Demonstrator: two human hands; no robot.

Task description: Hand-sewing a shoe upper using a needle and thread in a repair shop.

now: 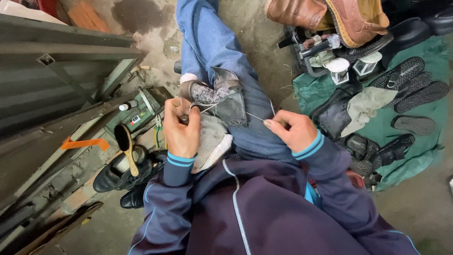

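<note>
Worn grey-black leather shoe [222, 97] lies on the person's lap at centre frame, just above middle, resting on a blue-jeaned leg [212, 42] w/ a grey-white cloth [212, 139] under it. Thin pale thread [257, 116] runs taut from the shoe's edge to the right hand [290, 130], right of centre; its fingers [273, 125] are pinched together on the thread. Left hand [181, 127], just left of the shoe, is curled closed round a small dark tool handle at the shoe's side; exact tool can't be told. Both wrists in dark purple sleeves w/ light blue cuff stripes. Lower left: wooden-handled shoe brush [126, 146] lies across a black shoe [118, 177] on the floor, w/ an orange strip [85, 143] to its left & a green box w/ small tools [141, 113] above it. Grey metal frame [61, 61] fills upper left. Upper right: tan-brown leather boots [330, 16] on a rack, small white jars [351, 66] below them. Right side: green cloth sheet [424, 141] spread on the concrete floor, carrying black shoes [335, 113], dark rubber soles [410, 80] & a pale rag [368, 106].
</note>
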